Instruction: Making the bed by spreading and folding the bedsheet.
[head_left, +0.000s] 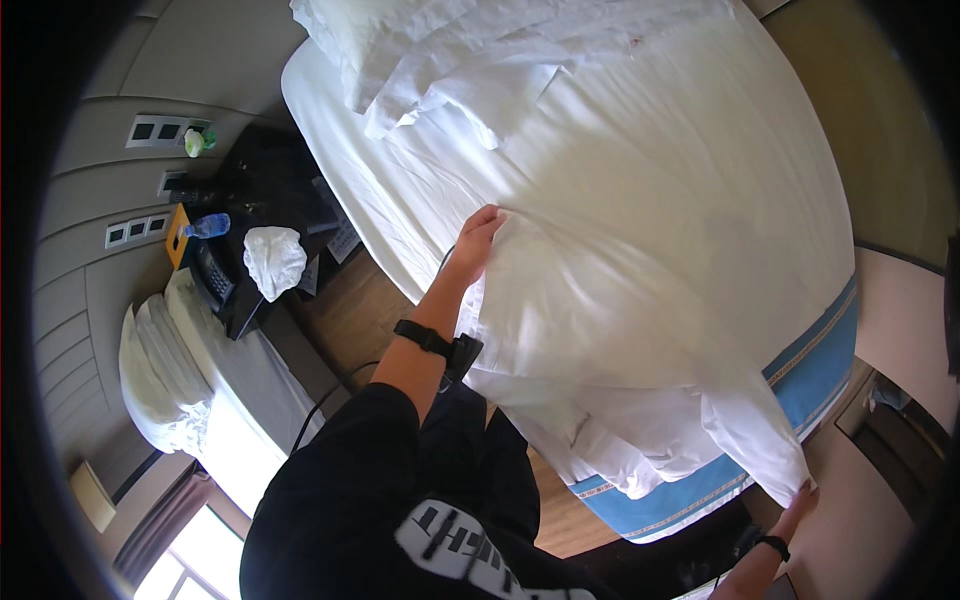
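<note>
My left hand (481, 238) pinches the edge of a white duvet or sheet (600, 292) above the near side of the bed. At the lower right, my right hand (801, 501) grips another part of the same white cloth, pulled out to a point beyond the bed's foot. Between my hands the cloth spreads over the mattress, with loose folds hanging near the foot. Crumpled white bedding (465, 90) and a white pillow (330, 45) lie at the top. A blue bed runner (814, 352) with patterned bands crosses the foot end, partly covered. Both wrists wear black straps.
A dark bedside table at the left carries a telephone (214, 277), a plastic water bottle (208, 226) and a crumpled white item (274, 262). Beyond it stands a second bed (240, 397) with white pillows. Wooden floor (360, 292) shows between the beds. A black cable runs beside my left arm.
</note>
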